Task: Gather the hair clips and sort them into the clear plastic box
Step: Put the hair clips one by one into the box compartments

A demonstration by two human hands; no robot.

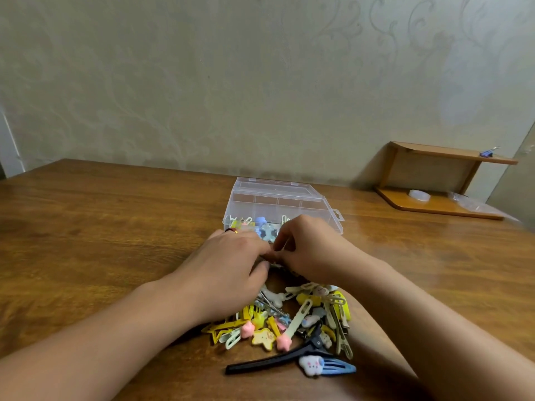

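A clear plastic box (pixel 289 198) with dividers stands open on the wooden table, a few coloured clips (pixel 262 224) in its near compartments. In front of it lies a pile of hair clips (pixel 289 319), mostly yellow, pink and white, with a long black clip (pixel 269 361) and a blue snap clip (pixel 335 367) at the near edge. My left hand (pixel 231 261) and my right hand (pixel 312 250) meet between the box and the pile, fingers curled together over something small. What they pinch is hidden.
The wooden table (pixel 115 227) stretches wide to the left and right. A small wooden shelf (pixel 440 180) stands at the back right against the wall, with a tape roll (pixel 419 195), a plastic bag (pixel 469 202) and a small blue item (pixel 487 153) on top.
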